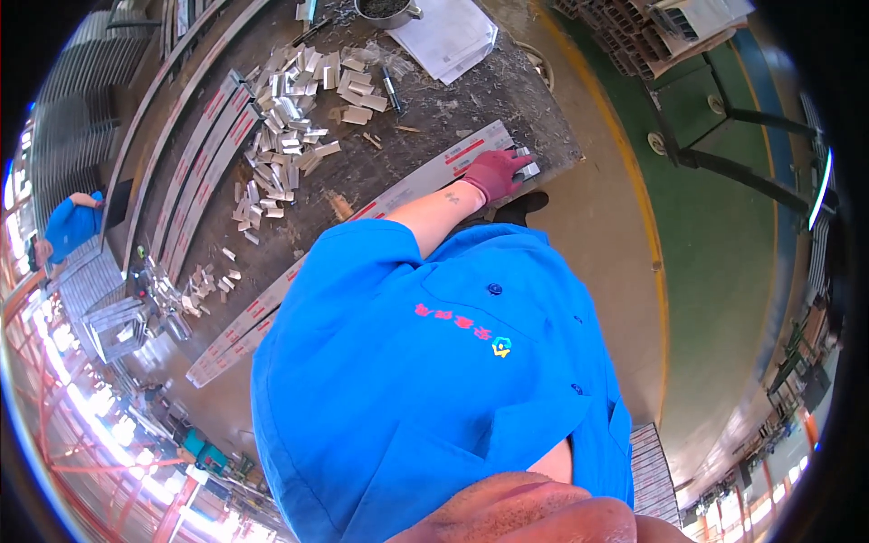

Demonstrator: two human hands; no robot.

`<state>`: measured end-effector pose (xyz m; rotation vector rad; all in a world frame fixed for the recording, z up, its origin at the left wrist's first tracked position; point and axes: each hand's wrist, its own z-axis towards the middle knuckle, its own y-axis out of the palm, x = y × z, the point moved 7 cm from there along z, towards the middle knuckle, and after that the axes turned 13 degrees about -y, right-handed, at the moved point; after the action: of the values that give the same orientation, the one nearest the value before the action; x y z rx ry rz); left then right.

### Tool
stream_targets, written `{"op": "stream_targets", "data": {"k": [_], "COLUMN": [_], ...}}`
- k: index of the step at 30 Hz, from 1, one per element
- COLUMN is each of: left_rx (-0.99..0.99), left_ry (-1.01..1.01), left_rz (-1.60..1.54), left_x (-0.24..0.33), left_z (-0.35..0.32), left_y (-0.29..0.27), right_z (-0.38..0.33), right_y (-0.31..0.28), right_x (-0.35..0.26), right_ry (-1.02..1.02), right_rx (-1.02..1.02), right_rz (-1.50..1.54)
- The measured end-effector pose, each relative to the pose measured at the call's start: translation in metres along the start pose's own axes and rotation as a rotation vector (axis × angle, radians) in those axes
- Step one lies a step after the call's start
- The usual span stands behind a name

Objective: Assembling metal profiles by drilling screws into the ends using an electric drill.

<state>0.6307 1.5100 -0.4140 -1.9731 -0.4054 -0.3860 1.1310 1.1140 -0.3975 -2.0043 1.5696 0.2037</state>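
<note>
My left hand (pixel 496 174), in a dark red glove, reaches across to the right end of a long, pale aluminium profile (pixel 412 188). Its fingers close on a short silver metal piece (pixel 531 169) near the profile's end; the glove hides part of that piece. The long profile, with red printed marks, lies slantwise along the near side of the dark workbench (pixel 425 149). Beside its lower left part is a second similar profile (pixel 244 346). My right hand is out of the picture.
Many short cut metal pieces (pixel 288 113) lie heaped on the bench, near a marker pen (pixel 390 89), papers (pixel 444 41) and a metal pot (pixel 385 13). More long profiles (pixel 204 163) lie left. A wheeled frame (pixel 715 149) stands right; another person (pixel 72 226) is far left.
</note>
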Motion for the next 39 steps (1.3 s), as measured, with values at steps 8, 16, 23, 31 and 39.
{"op": "stream_targets", "data": {"k": [8, 16, 23, 31, 39], "left_rx": [0.467, 0.371, 0.258, 0.263, 0.236], "left_ry": [-0.682, -0.749, -0.606, -0.559, -0.38], "left_rz": [-0.311, -0.101, 0.115, 0.213, 0.236], "left_x": [-0.168, -0.261, -0.263, -0.265, -0.247], "left_z": [-0.002, 0.012, 0.027, 0.032, 0.041], "left_y": [-0.069, -0.102, -0.104, -0.103, -0.1], "right_z": [-0.001, -0.014, -0.014, -0.02, -0.029], "right_y": [0.011, 0.008, 0.01, 0.01, 0.01], "right_x": [-0.03, -0.013, -0.01, -0.03, -0.052], "right_ry": [-0.057, -0.088, -0.123, -0.167, -0.205], "right_rx": [0.0, 0.037, 0.048, 0.059, 0.071], "right_rz": [-0.031, -0.047, -0.05, -0.071, -0.087]}}
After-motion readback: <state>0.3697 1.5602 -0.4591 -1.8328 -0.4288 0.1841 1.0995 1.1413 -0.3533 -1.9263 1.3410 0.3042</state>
